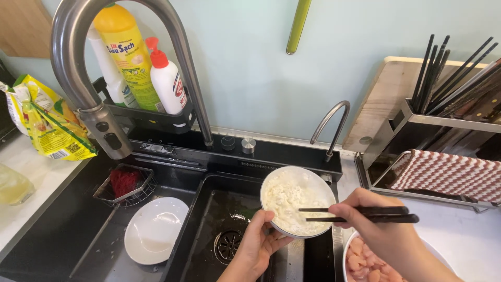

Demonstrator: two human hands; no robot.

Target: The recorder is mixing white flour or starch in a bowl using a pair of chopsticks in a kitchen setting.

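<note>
Bowl: a white bowl (297, 201) of white crumbly food, tilted toward the camera and held over the right basin of the black sink (209, 219).
Left hand: the left hand (255, 245) comes up from below and grips the bowl by its lower rim, thumb on the edge and fingers closed under it.
Right hand: the right hand (376, 222), just right of the bowl, is closed around a pair of black chopsticks (360, 214).
Chopsticks: they lie nearly level, tips pointing left and resting on the white food inside the bowl.
Below the right hand: a white dish of pale pink raw meat pieces (365, 263), partly hidden by the wrist.
Below the left hand: the round drain (228, 245) in the sink floor, just left of the wrist.
Further left of the left hand: an empty white plate (154, 230) lying in the left basin, with a wire basket (125, 185) holding something red behind it.
Above the bowl: a small curved tap (331, 125) close by; a big grey faucet (88, 78) arches further left, in front of a rack of dish soap bottles (130, 57).
Far left: a yellow snack bag (47, 122) on the counter.
Above the right hand: a red and white checked cloth (449, 175) draped on a metal rack, with dark chopsticks standing in a holder (443, 112) behind it.
</note>
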